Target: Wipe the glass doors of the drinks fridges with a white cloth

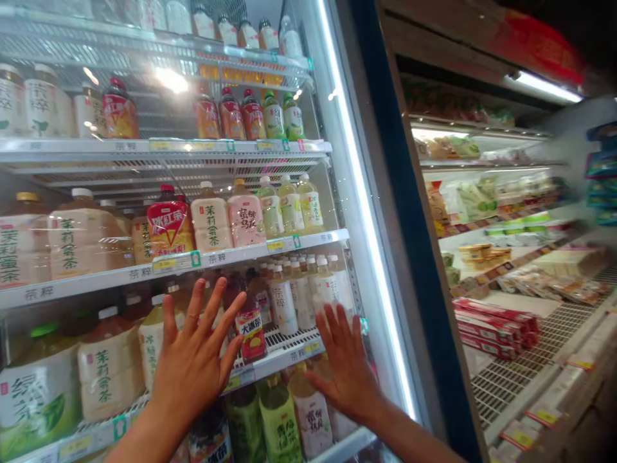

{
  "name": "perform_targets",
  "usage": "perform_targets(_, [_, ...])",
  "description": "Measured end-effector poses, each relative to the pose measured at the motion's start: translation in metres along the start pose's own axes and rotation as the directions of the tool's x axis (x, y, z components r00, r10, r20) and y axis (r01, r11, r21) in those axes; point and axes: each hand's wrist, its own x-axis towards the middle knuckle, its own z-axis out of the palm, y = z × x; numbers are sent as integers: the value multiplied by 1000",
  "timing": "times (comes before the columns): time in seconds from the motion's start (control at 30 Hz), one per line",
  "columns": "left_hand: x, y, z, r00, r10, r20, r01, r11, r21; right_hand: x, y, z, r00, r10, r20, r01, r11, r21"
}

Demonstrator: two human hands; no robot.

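Both my hands lie flat against the glass door (357, 212) of a drinks cooler, fingers spread. My left hand (193, 363) is open and covers large tea bottles (108, 370) on the third shelf. My right hand (344, 366) is open too, pressed near the door's right edge beside the lit white strip (371, 257). Behind the glass between my hands stands a red-labelled bottle (250, 331). Neither hand holds anything.
Wire shelves (270, 247) carry rows of tea and juice bottles, with price tags on the rails. A dark blue door frame (414, 244) separates the cooler from an open chilled case (530, 308) on the right, stocked with packaged food and red boxes (496, 328).
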Motion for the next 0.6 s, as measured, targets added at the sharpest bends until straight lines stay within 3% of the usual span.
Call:
perform_targets(0.13, [-10, -19, -15, 1000, -21, 7, 20, 998, 51, 91, 25, -12, 983, 160, -92, -161, 987, -2])
perform_targets(0.2, [-21, -31, -26, 999, -33, 14, 32, 997, 71, 113, 20, -14, 975, 174, -138, -175, 985, 8])
perform_targets(0.3, [-42, -55, -43, 998, -57, 21, 55, 993, 103, 83, -32, -7, 996, -15, -92, 16, 1000, 10])
perform_targets(0.37, [-55, -74, -52, 997, -81, 20, 78, 990, 118, 59, -73, 1, 962, -273, 4, 273, 962, 13])
perform_targets(0.4, [-61, -83, -56, 995, -96, 20, 93, 988, 122, 58, -90, 4, 941, -337, 11, 337, 941, 0])
perform_targets(0.47, [-69, -97, -60, 992, -127, 20, 123, 984, 129, 83, -112, 6, 948, -318, -27, 318, 948, -23])
perform_targets(0.6, [-86, -111, -66, 985, -172, 13, 168, 974, 152, 149, -137, 7, 987, -83, -138, 86, 996, 16])
